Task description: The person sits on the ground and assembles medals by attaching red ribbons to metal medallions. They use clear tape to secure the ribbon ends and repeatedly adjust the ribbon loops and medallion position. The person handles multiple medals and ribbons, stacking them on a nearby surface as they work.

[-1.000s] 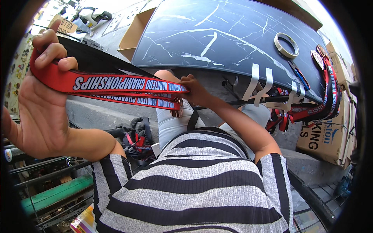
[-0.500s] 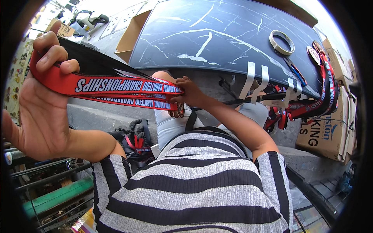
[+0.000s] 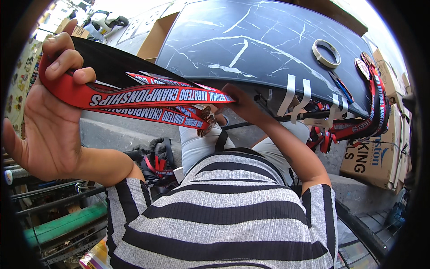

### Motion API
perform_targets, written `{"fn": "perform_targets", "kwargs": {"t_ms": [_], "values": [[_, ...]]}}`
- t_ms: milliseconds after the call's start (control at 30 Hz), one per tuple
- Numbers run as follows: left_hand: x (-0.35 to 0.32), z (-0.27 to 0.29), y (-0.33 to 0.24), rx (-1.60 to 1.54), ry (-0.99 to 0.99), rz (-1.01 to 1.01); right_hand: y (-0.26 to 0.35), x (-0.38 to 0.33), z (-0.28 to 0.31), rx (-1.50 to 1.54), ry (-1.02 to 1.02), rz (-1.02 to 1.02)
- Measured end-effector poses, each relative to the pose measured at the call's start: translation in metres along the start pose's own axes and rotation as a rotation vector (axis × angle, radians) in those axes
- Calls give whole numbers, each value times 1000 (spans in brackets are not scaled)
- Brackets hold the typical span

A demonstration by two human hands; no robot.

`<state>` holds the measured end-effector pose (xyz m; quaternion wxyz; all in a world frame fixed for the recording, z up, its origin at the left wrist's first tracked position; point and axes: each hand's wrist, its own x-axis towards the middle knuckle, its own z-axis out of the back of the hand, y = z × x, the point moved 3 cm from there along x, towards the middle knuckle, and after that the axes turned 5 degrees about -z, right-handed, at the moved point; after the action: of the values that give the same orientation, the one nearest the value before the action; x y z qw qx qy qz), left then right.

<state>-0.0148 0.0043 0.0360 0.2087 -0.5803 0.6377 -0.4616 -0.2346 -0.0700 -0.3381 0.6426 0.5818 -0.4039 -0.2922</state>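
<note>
Compared with half a second ago, right hand [image 3: 238, 99] has shifted rightward, and the medals [image 3: 206, 122] hang more spread just beside it. Left fingers [image 3: 68, 60] of the left hand [image 3: 53, 121] are curled around the looped red ribbons [image 3: 139, 96], stretched between both hands, while the right pinches an upper strip's end; if either grip loosens, the strips could probably twist and medals tangle. White capitals are readable along the ribbons, dark and blue print on the carton [image 3: 367, 154].
</note>
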Motion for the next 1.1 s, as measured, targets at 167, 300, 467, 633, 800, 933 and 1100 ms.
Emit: {"fn": "perform_targets", "kwargs": {"t_ms": [167,300,467,633,800,933,1100], "values": [[10,-4,-5,66,34,40,14,-10,7,-36,17,-262],[13,2,-8,84,-10,42,35,-18,4,-238,46,-200],[12,1,-2,169,16,43,31,-31,-21,-91,117,-310],[7,-4,23,60,248,199,23,-35,-55,-629,28,136],[-3,-2,38,1,561,270,10,-35,-77,-507,-77,62],[0,13,41,-47,773,305,6,-27,-78,-538,-126,39],[-15,41,37,-5,877,235,5,-31,-64,-340,-25,-165]]}}
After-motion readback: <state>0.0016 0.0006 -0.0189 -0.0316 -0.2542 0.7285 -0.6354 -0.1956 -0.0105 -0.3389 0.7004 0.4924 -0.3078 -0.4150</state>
